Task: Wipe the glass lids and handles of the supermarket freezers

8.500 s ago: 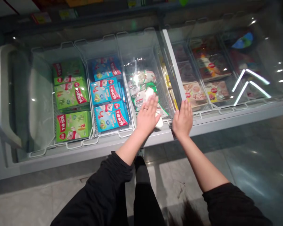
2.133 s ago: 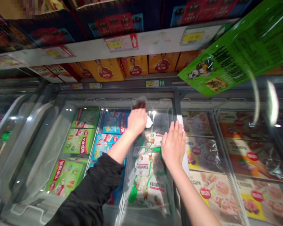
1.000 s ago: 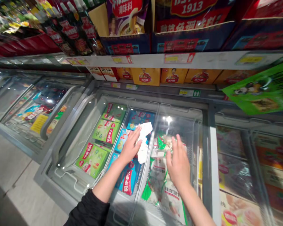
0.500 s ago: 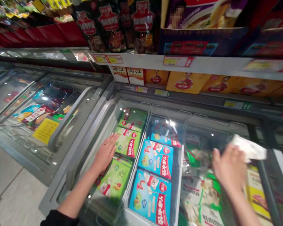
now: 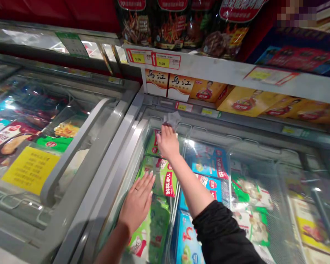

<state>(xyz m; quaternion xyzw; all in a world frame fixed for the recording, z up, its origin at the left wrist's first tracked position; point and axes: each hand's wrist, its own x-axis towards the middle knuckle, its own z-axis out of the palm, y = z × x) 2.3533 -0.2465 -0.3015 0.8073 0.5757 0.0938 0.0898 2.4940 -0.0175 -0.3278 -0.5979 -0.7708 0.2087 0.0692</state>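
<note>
At the far left of the freezer's glass lid (image 5: 209,137), my right hand (image 5: 169,143) presses down a thin white tissue (image 5: 173,118), which sticks out past the fingertips. Most of the tissue is hidden under the fingers. Nearer to me, my left hand (image 5: 137,200) lies flat on the glass, fingers stretched out and holding nothing. Green food packs (image 5: 167,179) show through the glass beneath both hands. To their right are blue packs (image 5: 189,238), partly covered by my right forearm.
Left of this freezer stands another one with a curved handle (image 5: 71,150) and a yellow notice (image 5: 31,169). A shelf edge (image 5: 209,66) with price tags runs above the back, over orange boxes (image 5: 207,90). Bags of white food (image 5: 253,190) lie under the glass at right.
My right hand has swept with the tissue from the right side of the glass to the far left. My left hand stays flat over the green packs. The view has shifted left.
</note>
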